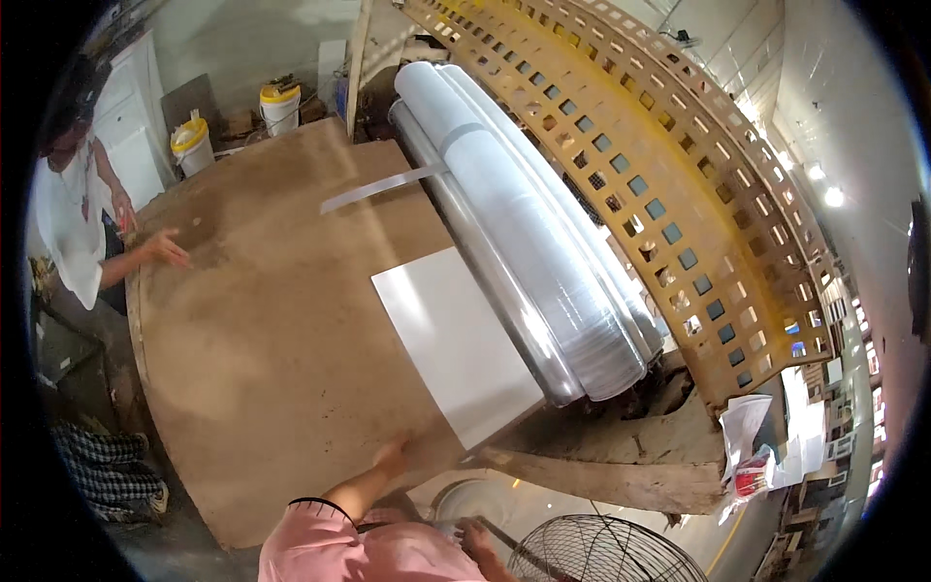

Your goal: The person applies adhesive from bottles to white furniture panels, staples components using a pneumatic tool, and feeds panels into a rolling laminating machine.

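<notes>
Sheet: flat white rectangular panel [456, 344] lies on the brown fibreboard worktable [262, 330], far edge against the silvery steel rollers [529, 242].
Left hand [393, 456]: flat at the table's near edge, by the sheet's corner; fingers spread.
Right hand [472, 533]: low, finger state unclear.
Advice: keep the sheet square to the rollers, fingers well back.
Containers: two white, yellow-lidded buckets [281, 105]; contents hidden.

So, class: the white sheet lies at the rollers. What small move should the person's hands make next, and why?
Probably nudge the white sheet further into the rollers: its far edge already meets them, and the left hand rests at its near corner.
</notes>
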Motion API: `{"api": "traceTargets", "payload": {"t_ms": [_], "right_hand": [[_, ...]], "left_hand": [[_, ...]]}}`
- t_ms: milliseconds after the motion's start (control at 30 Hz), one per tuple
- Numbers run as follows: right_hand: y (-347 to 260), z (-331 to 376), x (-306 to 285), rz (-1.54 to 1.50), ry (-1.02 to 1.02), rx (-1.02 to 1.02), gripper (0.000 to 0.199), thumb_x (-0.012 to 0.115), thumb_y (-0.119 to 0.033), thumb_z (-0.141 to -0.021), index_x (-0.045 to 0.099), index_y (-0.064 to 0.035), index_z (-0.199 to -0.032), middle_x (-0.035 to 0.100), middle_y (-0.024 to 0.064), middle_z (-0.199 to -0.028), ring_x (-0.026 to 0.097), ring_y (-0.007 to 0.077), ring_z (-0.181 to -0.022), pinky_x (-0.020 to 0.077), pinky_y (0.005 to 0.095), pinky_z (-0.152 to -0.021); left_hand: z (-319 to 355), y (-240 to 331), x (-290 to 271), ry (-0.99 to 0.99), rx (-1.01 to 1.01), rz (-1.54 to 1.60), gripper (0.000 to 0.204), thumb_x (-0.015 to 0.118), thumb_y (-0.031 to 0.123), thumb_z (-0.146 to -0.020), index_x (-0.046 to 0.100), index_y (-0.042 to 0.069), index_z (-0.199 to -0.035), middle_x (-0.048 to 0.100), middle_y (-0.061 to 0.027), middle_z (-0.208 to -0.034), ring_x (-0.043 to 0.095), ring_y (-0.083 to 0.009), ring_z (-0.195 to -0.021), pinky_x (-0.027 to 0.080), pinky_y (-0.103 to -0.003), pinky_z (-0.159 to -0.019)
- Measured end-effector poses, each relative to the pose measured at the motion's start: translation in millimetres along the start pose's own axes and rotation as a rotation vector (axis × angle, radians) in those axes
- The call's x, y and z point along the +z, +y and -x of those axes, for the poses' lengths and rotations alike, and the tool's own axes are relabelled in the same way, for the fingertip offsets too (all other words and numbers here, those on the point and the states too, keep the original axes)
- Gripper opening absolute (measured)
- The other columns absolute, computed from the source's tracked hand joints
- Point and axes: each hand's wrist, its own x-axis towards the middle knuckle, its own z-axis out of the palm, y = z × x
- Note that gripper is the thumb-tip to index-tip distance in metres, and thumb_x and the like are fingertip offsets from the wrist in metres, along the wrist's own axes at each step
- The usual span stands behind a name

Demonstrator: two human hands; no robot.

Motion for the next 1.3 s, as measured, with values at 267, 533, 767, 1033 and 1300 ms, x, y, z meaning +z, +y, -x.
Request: {"api": "traceTargets", "payload": {"t_ms": [267, 533, 767, 1033, 1300], "right_hand": [[-17.3, 12.7, 11.6, 0.116, -0.019, -0.085, 0.039, 0.060, -0.019, -0.095, 0.060, -0.0028, -0.130, 0.069, 0.0165, -0.116, 0.070, 0.0296, -0.098, 0.0583, 0.0389, -0.085], [111.7, -77.9, -66.5, 0.577, 0.051, -0.501, 0.032, 0.060, -0.023, -0.098, 0.064, -0.0078, -0.126, 0.071, 0.0136, -0.113, 0.070, 0.0291, -0.095, 0.0582, 0.0411, -0.080], [132.2, -20.0, -47.2, -0.167, 0.031, -0.059, 0.041, 0.053, -0.021, -0.101, 0.056, 0.0040, -0.133, 0.066, 0.0210, -0.123, 0.068, 0.0343, -0.103, 0.0583, 0.0414, -0.088], [103.4, 19.4, -22.3, -0.129, 0.009, -0.043, 0.046, 0.053, -0.021, -0.100, 0.050, 0.0045, -0.139, 0.063, 0.0211, -0.128, 0.066, 0.0341, -0.110, 0.0578, 0.0418, -0.089], [99.8, 2.1, -21.5, -0.165, -0.008, -0.046, 0.044, 0.054, -0.023, -0.100, 0.051, -0.0057, -0.140, 0.065, 0.0179, -0.128, 0.068, 0.0327, -0.106, 0.0579, 0.0401, -0.084]], "left_hand": [[15.1, -7.1, -25.5, -0.013, -0.120, 0.504, 0.043, 0.067, 0.029, -0.088, 0.063, 0.012, -0.128, 0.068, -0.0184, -0.121, 0.064, -0.0352, -0.116, 0.051, -0.045, -0.096], [0.3, 92.2, -115.9, -0.124, -0.487, 0.087, 0.037, 0.053, 0.033, -0.097, 0.066, 0.012, -0.124, 0.068, -0.0211, -0.120, 0.066, -0.0394, -0.111, 0.052, -0.047, -0.094], [4.4, 82.6, -120.2, -0.229, -0.520, 0.064, 0.040, 0.045, 0.033, -0.100, 0.061, 0.014, -0.132, 0.069, -0.0218, -0.119, 0.066, -0.0414, -0.109, 0.053, -0.048, -0.093], [-1.0, 87.6, -116.8, -0.295, -0.571, -0.145, 0.039, 0.044, 0.037, -0.101, 0.063, 0.017, -0.129, 0.070, -0.0208, -0.115, 0.068, -0.0391, -0.104, 0.054, -0.048, -0.090], [-0.3, 104.8, -138.7, -0.247, -0.614, -0.098, 0.039, 0.044, 0.037, -0.101, 0.063, 0.016, -0.128, 0.069, -0.0210, -0.118, 0.067, -0.0390, -0.108, 0.053, -0.048, -0.092]]}}
